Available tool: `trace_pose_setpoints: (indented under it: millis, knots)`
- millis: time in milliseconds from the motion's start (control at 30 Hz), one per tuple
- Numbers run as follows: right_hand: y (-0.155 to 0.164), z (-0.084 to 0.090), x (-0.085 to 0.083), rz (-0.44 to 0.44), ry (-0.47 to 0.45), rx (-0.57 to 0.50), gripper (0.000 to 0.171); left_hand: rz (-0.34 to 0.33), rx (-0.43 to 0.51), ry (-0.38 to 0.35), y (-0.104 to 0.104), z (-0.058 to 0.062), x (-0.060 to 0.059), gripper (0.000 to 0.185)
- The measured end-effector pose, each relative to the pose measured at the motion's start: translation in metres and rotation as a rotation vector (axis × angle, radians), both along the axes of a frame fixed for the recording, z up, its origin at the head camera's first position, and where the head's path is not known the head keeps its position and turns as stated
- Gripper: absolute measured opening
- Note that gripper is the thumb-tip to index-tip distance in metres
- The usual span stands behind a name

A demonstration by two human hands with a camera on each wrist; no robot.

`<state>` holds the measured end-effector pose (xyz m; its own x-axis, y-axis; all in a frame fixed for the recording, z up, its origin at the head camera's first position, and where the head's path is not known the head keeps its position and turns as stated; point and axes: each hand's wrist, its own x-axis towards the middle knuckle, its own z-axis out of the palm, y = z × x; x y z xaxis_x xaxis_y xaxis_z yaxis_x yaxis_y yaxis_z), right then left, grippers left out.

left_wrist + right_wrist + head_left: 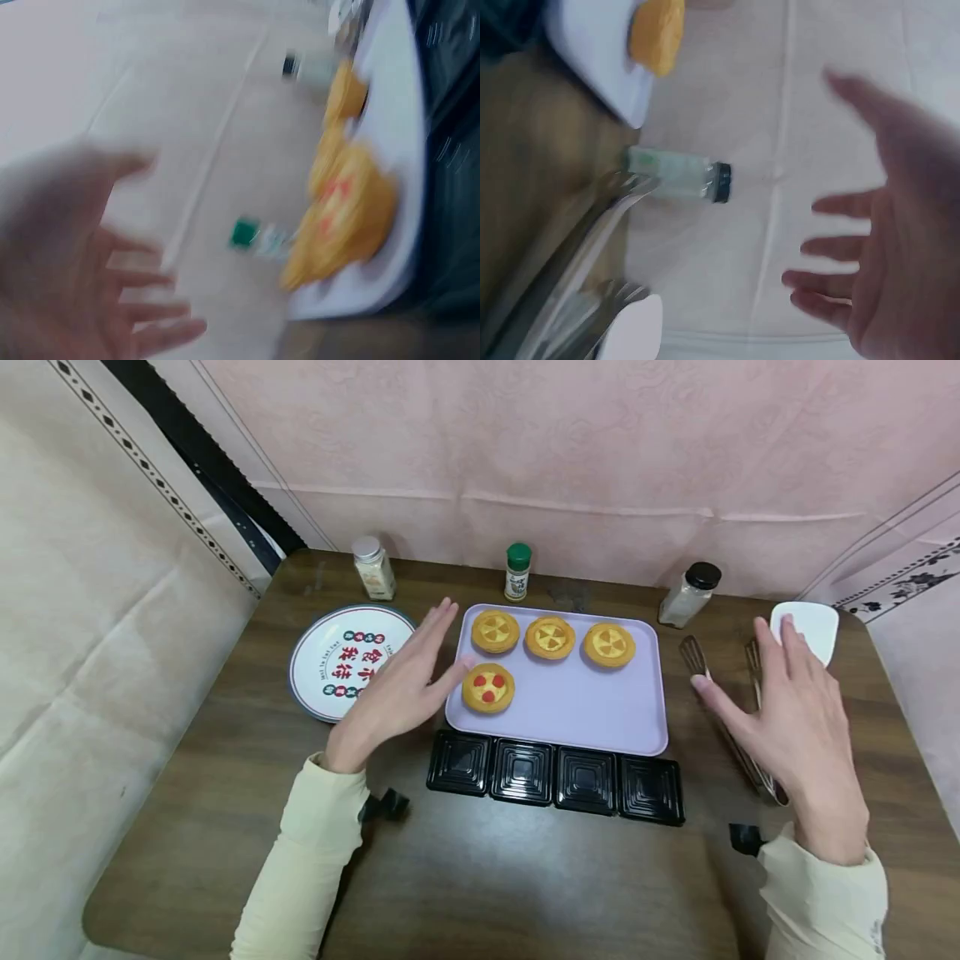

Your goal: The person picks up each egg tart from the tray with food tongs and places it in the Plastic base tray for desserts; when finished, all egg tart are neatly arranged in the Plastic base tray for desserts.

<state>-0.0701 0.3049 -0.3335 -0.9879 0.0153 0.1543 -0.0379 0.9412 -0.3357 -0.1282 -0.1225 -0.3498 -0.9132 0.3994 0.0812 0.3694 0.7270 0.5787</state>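
Over the edge of the white plate (318, 652) with red lettering hovers my left hand (397, 689), fingers straight and nothing in it. In the head view its thumb tip overlaps the corner of a lilac tray (577, 706), beside a tart with red dots (488, 688). Three yellow tarts (550, 637) line the tray's far side. My right hand (802, 727) is raised with spread fingers above a wire whisk (693, 656) and a long metal utensil (753, 664), partly hidden beneath it. Both wrist views show the palms holding nothing.
A black tray (522, 772) with square wells lies along the lilac tray's near edge. At the back stand a white-capped jar (374, 568), a green-capped bottle (517, 572) and a black-capped shaker (690, 595). A white flat piece (813, 625) lies at the far right corner.
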Motion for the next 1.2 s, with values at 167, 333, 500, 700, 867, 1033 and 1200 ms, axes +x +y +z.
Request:
trace_pose_setpoints:
  millis: [167,333,500,700,867,1033,1200]
  knots:
    - [0.023,-0.016,0.017,-0.125,-0.082,-0.05,0.09,0.113,0.257,-0.189,0.001,-0.021,0.013,0.059]
    - [0.041,-0.035,0.031,-0.18,-0.162,-0.081,0.089,0.064,0.347,-0.208,0.0,-0.052,0.017,0.056]
    - [0.051,-0.047,0.036,-0.173,-0.224,-0.092,0.09,0.012,0.256,-0.119,-0.004,-0.076,0.015,0.058]
    - [0.054,-0.061,0.041,-0.148,-0.24,-0.109,0.09,-0.005,0.187,-0.093,-0.007,-0.089,0.015,0.058]
    - [0.055,-0.068,0.042,-0.147,-0.239,-0.105,0.088,-0.022,0.149,-0.033,-0.008,-0.096,0.014,0.056]
    - [0.055,-0.07,0.04,-0.149,-0.227,-0.092,0.088,-0.02,0.129,-0.01,-0.008,-0.099,0.015,0.056]
    - [0.055,-0.071,0.034,-0.14,-0.211,-0.065,0.082,-0.013,0.137,-0.022,-0.01,-0.1,0.016,0.056]
